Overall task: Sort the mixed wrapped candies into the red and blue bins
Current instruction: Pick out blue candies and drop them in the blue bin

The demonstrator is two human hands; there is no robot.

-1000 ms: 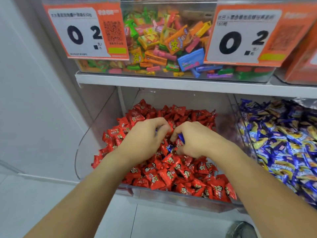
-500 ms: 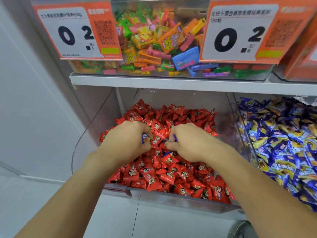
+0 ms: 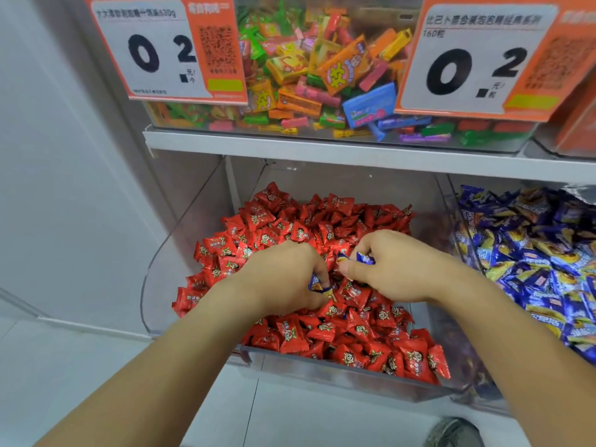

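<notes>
Fingers of the left hand (image 3: 283, 279) curled round a blue candy (image 3: 315, 283); fingers of the right hand (image 3: 392, 269) pinching another blue candy (image 3: 365, 258). Both deep in the red bin (image 3: 322, 369), on top of shiny red candies (image 3: 351, 337). Picking-out step, most likely. Next: over to the blue bin (image 3: 464, 253) on the right, then let go. Crinkly, slippery wrappers, little pillow shapes, clear plastic walls.

Left hand (image 3: 283, 279) and right hand (image 3: 392, 269) close together, fingers curled, pinching.
</notes>
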